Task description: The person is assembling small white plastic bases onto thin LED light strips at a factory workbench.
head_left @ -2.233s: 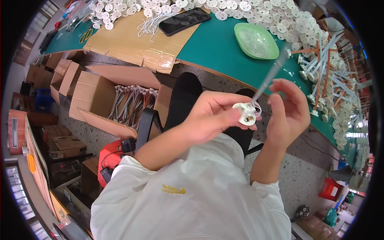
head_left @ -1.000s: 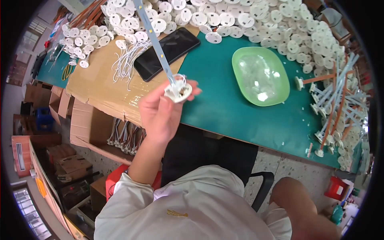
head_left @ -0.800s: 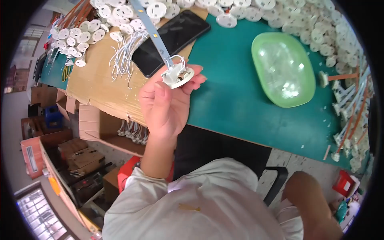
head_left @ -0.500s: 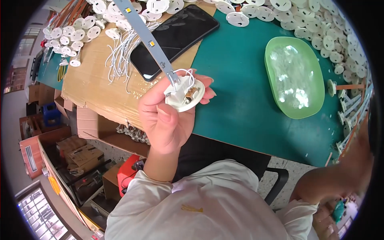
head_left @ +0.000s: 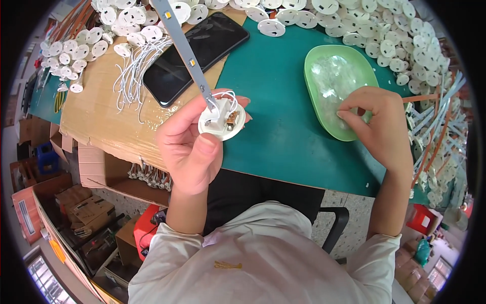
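Note:
My left hand (head_left: 190, 144) is closed around a round white LED lamp base (head_left: 230, 131). From the base a grey LED strip (head_left: 183, 48) with small yellow chips rises up and away, and thin white wires loop over its top. A copper-coloured part shows on the side of the base. Over the right edge of a light green oval tray (head_left: 310, 83), my right hand (head_left: 379, 124) has thumb and forefinger pinched together. Small clear plastic pieces (head_left: 326, 71) lie in the tray. Whatever sits between those fingertips is too small to make out.
A black phone (head_left: 202, 50) lies beside a bundle of white wires (head_left: 132, 76) on cardboard (head_left: 86, 111). Piles of white lamp bases (head_left: 324, 6) line the back and right of the green mat (head_left: 273, 137). A chair armrest (head_left: 338, 228) stands below the table edge.
My right hand has come in from the far right edge to the green tray, its fingers now pinched. The left hand still holds the lamp; the whole view has shifted slightly.

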